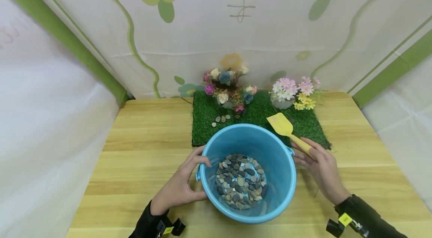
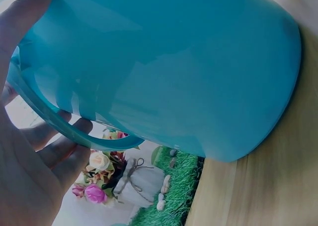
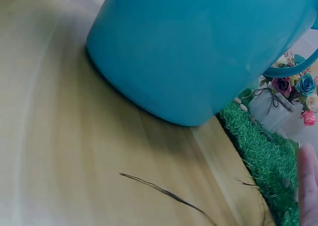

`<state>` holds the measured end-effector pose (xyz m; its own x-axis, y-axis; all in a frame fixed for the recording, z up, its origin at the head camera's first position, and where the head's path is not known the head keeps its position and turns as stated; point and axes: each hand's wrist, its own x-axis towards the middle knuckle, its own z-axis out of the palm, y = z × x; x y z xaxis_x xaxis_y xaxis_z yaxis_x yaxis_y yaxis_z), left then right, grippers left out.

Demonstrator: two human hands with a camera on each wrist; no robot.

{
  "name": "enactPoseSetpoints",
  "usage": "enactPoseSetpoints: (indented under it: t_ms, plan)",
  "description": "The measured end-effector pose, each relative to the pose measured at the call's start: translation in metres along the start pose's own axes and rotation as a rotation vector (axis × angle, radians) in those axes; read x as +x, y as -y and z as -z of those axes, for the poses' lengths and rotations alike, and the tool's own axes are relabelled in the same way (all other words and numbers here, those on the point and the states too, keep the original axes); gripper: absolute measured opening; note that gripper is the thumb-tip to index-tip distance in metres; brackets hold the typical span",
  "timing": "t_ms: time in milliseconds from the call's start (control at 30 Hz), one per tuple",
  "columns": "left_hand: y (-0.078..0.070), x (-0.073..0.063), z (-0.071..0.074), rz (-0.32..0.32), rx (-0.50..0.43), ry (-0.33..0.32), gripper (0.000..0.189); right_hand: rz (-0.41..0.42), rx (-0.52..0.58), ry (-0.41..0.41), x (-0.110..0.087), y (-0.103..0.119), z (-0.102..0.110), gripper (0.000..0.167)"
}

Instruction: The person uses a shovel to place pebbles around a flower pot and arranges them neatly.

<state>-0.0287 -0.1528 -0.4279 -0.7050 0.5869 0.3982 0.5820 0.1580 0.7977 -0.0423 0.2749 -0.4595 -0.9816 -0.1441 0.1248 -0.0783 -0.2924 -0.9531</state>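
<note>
A light blue plastic bucket stands on the wooden table, with a layer of grey and tan pebbles on its bottom. My left hand grips its left side, fingers over the rim and thumb lower on the wall. In the left wrist view, fingers of that hand also lie at the bucket's hanging handle. On the other side, my right hand holds a yellow toy shovel by its handle, blade pointing away to the upper left. Fingertips of this hand are right at the bucket's right lug.
Behind the bucket lies an artificial grass mat with a few loose pebbles. Mixed roses in a pot stand at its back left. Pink, white and yellow flowers stand at its back right. A printed curtain hangs behind the table.
</note>
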Motion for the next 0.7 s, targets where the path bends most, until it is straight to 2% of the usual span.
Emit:
enactPoseSetpoints:
  t_ms: [333,433,567,700]
  plan:
    - [-0.001,0.000,0.000,0.003,-0.004,-0.004,0.062,0.040,0.095,-0.034,-0.025,-0.018,0.003,0.043]
    - [-0.001,0.000,0.000,0.005,-0.005,-0.006,0.064,0.015,0.109,-0.077,-0.033,-0.025,0.003,0.045]
    - [-0.002,0.000,0.000,0.005,-0.001,-0.005,0.063,-0.075,0.015,-0.144,-0.040,-0.030,0.001,0.049]
    - [-0.002,0.000,0.000,0.001,0.003,-0.003,0.062,-0.157,-0.188,-0.172,-0.044,-0.030,0.000,0.053]
